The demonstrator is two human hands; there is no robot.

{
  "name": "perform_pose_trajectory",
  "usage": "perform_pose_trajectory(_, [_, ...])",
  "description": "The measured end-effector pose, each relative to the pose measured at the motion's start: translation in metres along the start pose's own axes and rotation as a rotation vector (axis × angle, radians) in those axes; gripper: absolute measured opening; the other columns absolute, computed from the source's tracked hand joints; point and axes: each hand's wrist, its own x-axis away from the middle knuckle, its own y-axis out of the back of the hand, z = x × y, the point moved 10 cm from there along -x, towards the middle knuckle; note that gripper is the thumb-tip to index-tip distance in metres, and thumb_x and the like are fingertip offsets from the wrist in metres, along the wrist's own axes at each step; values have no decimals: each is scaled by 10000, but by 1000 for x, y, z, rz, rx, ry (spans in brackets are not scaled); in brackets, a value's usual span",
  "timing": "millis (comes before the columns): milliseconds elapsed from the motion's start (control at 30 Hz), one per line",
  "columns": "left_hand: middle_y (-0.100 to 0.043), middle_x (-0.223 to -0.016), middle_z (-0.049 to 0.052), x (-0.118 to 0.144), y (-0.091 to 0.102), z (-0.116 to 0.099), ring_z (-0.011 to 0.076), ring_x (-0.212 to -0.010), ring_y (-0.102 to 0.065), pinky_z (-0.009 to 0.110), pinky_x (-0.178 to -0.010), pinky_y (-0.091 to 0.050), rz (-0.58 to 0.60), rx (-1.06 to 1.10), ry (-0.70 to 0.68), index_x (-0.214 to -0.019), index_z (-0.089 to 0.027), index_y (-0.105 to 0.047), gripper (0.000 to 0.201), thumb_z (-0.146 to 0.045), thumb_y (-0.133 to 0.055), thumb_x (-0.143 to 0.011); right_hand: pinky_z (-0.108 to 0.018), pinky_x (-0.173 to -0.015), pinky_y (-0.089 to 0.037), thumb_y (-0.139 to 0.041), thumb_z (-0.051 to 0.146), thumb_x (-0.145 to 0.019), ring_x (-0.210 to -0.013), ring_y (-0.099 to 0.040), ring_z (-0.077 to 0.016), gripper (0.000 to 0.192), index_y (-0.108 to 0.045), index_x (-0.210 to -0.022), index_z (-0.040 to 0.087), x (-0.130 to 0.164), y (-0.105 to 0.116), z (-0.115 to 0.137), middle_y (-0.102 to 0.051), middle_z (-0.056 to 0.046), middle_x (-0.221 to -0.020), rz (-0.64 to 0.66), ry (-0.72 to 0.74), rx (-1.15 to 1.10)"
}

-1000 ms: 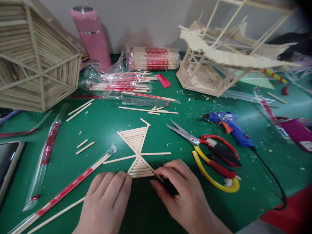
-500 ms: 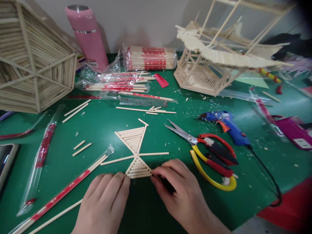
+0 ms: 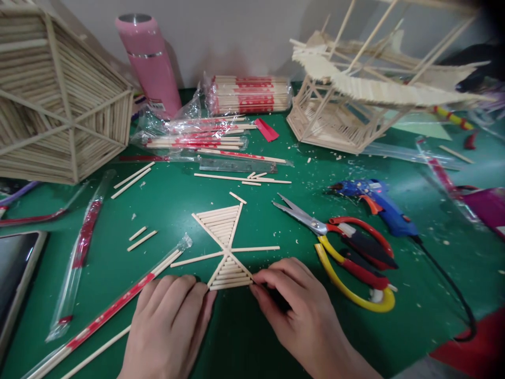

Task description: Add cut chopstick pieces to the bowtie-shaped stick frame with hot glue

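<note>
A star-shaped frame of thin wooden sticks (image 3: 230,273) lies flat on the green table, its arms meeting at one centre. Short parallel sticks fill its upper and lower triangles; the side arms stand bare. At the lower triangle's left corner is my left hand (image 3: 168,321), fingers pressed together and the tips partly hidden. My right hand (image 3: 302,310) pinches the opposite corner between thumb and forefinger. A short stick piece (image 3: 238,198) touches or nearly touches the frame's top right tip. To the right lie open-bladed scissors (image 3: 315,225) with red and yellow handles.
A blue glue gun (image 3: 379,202) with a black cord lies at right. Behind are wrapped stick bundles (image 3: 248,95), a pink flask (image 3: 152,68) and a wooden stick model (image 3: 335,121). At left stand a large stick panel (image 3: 98,126) and a phone-like device (image 3: 19,273).
The whole view has shifted slightly, so things appear farther right. Both hands stay at the same corners; the left thumb shows more below the fingers.
</note>
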Motion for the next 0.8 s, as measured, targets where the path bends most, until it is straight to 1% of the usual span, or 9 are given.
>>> perform_pose_trajectory(233, [-599,-798,36,1,-2,-5,156,-718,-520,285,-673,-378,-8,-53,-37,-856,-150,-592,114,-188,-486,-870,-323,-577,-447,-548,100,-801,-692,-516,-179,90,-602,-824,168,-1,0,0,-555,-54,-745,-19,9,1])
perform_pose_trajectory(500, [-621,-779,51,3,-2,-14,186,-727,-526,321,-692,-373,-11,-129,-132,-847,-130,-603,193,-160,-419,-896,-317,-575,-452,-550,98,-796,-690,-526,-177,114,-612,-849,178,-1,2,2,-567,-50,-748,-30,22,4])
perform_pose_trajectory(600, [-618,-795,60,3,-2,-18,197,-747,-519,328,-702,-367,-9,-148,-171,-876,-125,-604,197,-143,-408,-896,-319,-573,-452,-547,101,-800,-692,-526,-180,118,-619,-851,178,0,2,1,-570,-53,-751,-19,18,6])
perform_pose_trajectory(667, [-615,-800,64,3,-3,-18,202,-756,-518,332,-707,-366,-4,-151,-179,-882,-124,-603,194,-144,-411,-896,-319,-570,-449,-542,102,-804,-688,-524,-179,124,-623,-860,178,0,2,1,-571,-53,-750,-16,20,6])
perform_pose_trajectory(800, [-611,-766,65,3,-2,-18,197,-726,-519,328,-684,-370,-20,-157,-175,-830,-123,-610,193,-153,-430,-889,-318,-566,-446,-541,92,-802,-684,-520,-176,126,-625,-859,167,0,4,3,-572,-54,-748,-29,29,2])
